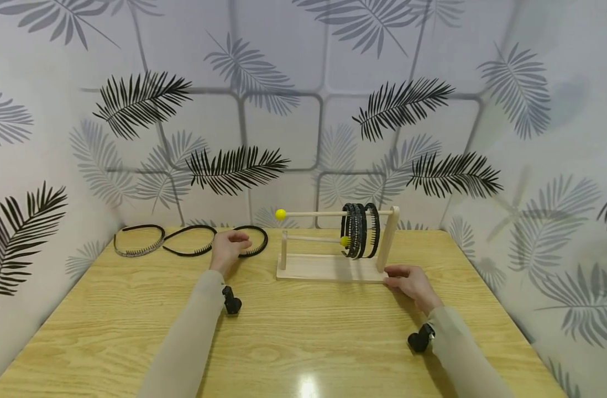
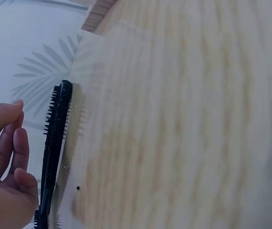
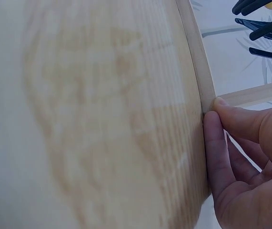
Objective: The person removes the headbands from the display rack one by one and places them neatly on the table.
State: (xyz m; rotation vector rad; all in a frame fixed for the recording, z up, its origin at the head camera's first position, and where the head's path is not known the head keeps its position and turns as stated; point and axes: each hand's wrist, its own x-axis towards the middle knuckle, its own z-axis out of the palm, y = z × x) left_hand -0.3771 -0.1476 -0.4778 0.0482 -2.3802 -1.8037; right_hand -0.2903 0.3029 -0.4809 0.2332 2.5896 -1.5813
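Observation:
My left hand [image 1: 227, 250] is over the table beside the rightmost of three black headbands, a toothed one [image 1: 265, 244]. In the left wrist view its thumb and fingers are loosely bent near the toothed headband [image 2: 55, 131], with a gap between hand and band. My right hand [image 1: 410, 283] pinches the right front corner of a wooden headband rack [image 1: 328, 268] between thumb and fingers; the right wrist view shows the thumb on top of the base edge [image 3: 200, 57]. Several dark headbands [image 1: 355, 229] hang on the rack's upper rod, towards its right post.
Two more headbands lie to the left, a plain black one [image 1: 184, 255] and one with a glittery band [image 1: 134, 254]. The rack's two rods end in yellow balls [image 1: 281, 214]. A leaf-patterned wall [image 1: 303, 132] stands right behind the wooden table [image 1: 303, 337].

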